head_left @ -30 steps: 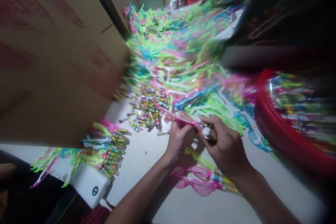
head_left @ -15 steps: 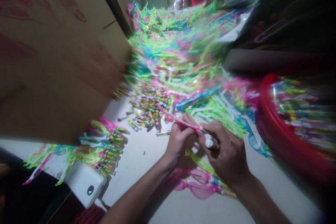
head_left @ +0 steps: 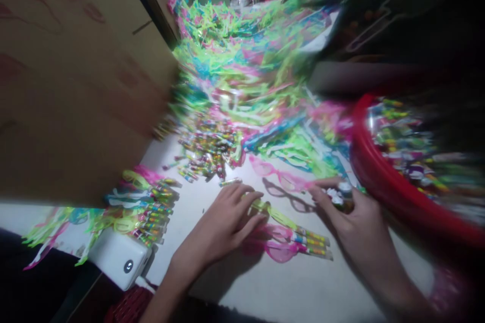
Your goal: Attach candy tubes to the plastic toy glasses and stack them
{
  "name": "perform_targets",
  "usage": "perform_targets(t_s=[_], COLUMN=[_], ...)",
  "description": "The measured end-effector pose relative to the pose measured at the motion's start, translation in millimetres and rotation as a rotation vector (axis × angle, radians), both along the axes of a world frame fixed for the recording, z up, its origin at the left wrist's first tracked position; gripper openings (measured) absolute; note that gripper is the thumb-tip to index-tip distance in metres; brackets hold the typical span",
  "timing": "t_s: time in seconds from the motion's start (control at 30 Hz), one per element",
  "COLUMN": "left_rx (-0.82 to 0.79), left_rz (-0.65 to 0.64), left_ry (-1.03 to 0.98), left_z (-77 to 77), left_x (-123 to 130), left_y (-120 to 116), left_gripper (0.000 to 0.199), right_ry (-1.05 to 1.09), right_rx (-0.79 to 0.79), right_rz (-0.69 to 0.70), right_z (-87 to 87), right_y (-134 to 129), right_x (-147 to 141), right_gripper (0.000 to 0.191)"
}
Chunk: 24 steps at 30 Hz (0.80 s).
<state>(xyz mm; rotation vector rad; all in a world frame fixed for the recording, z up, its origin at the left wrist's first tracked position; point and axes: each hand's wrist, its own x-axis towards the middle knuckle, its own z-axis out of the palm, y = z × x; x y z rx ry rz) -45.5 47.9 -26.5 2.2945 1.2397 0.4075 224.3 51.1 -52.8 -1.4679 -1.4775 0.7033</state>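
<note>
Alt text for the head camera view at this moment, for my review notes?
Two bare hands work at a white table. The right hand pinches a small white-topped item beside pink plastic glasses; the left hand lies against yellow-green plastic glasses. A heap of neon plastic glasses and a red basin lie beyond.

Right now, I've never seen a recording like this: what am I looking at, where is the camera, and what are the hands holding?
These pictures come from a camera worn on a person's head, looking forward and down at their two bare hands. The left hand lies on a white table, its fingers at yellow-green plastic toy glasses. The right hand pinches a small white-and-dark item, too blurred to identify. Nearby are pink plastic toy glasses, a heap of neon plastic glasses, many small striped tubes, and a red basin.
</note>
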Motion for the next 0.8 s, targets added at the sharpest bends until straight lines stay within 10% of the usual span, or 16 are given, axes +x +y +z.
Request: perform_targets(t_s=[0.33,0.8], left_rx=[0.378,0.314], left_rz=[0.097,0.241], left_ry=[0.001,-0.158], left_z=[-46.2,-63.1], left_x=[-10.8,-8.3], left_y=[-68.3,-56.9], left_gripper=[0.037,0.021], right_ry=[-0.206,-0.245], right_rx=[-0.072,0.000], right_rz=[0.235,0.370], right_z=[-45.1,-52.6], right_y=[-24.0,-29.4], right_x=[-5.1,0.6], right_gripper=[0.022,0.058])
